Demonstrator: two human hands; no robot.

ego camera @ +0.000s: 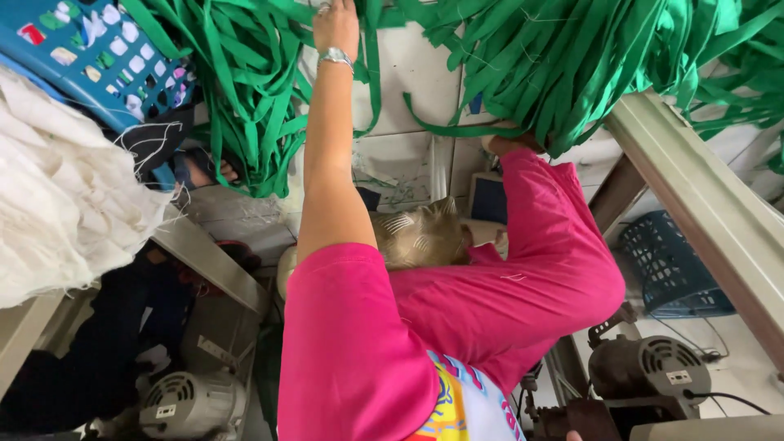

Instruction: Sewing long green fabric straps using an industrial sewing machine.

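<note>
Pink shirt [359, 351] fills the bottom middle: a co-worker is bent forward, hair [420, 237] between 2 outstretched arms, so neither of the camera wearer's own hands shows. The co-worker's watch hand [336, 28] reaches to the far end of the floor [408, 163], into the green strips [253, 106]. Its fingers are buried among them at the picture's top edge, so I cannot tell whether they pinch or lie spread. The other hand [508, 144] is pushed under the bigger heap [572, 57], which lies against the right bench [710, 204]; only the wrist shows, so its grip cannot be told either. White cloth [65, 196] hangs off the left bench edge below a blue basket [90, 49]. A second basket [670, 265] and 2 motors [192, 404] [653, 367] sit under the benches. The strips loop over each other, so a hard pull would likely drag a knotted mass rather than 1 strip. Loose ends could also snag on the bench edge or trail toward a motor.
</note>
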